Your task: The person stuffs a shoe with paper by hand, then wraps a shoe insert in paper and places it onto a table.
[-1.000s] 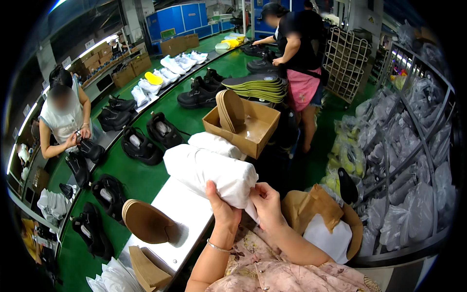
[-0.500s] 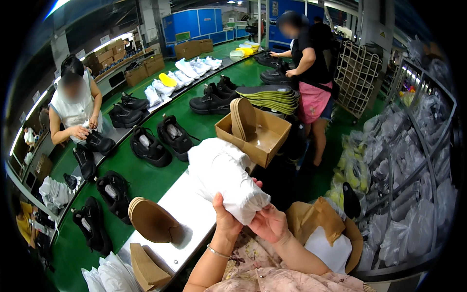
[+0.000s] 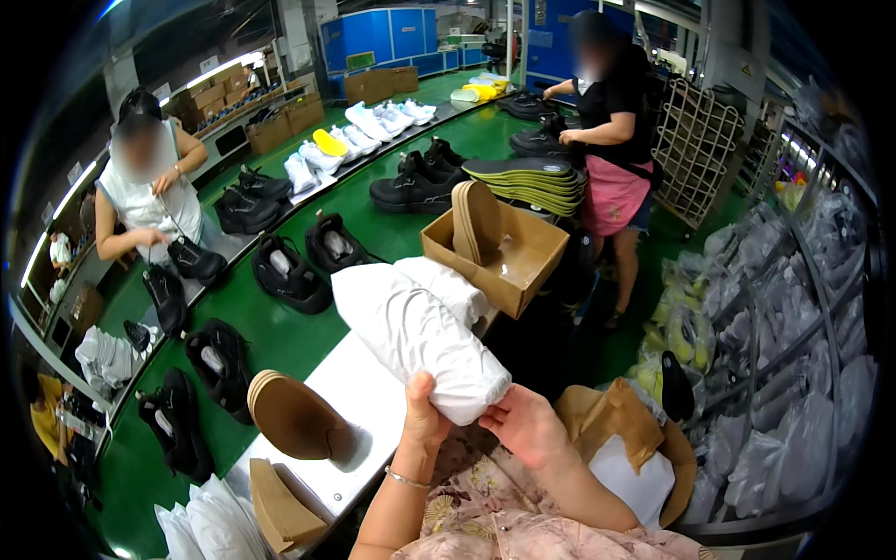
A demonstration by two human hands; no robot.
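At the white tabletop (image 3: 366,406), your left grip (image 3: 427,422) held the near end of a white-wrapped bundle (image 3: 415,331), your right grip (image 3: 530,431) touching it, closure unclear; light and slick-looking, the bundle seemed best cradled mid-length, an open carton (image 3: 511,291) beyond.

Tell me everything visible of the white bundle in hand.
The white bundle is long and rounded, in wrinkled, opaque, paper-like wrapping; its contents are hidden. It slants from far left to near right over the white tabletop. The left hand holds its near end, thumb on the left side; the right hand touches that end. A second white bundle shows beyond.
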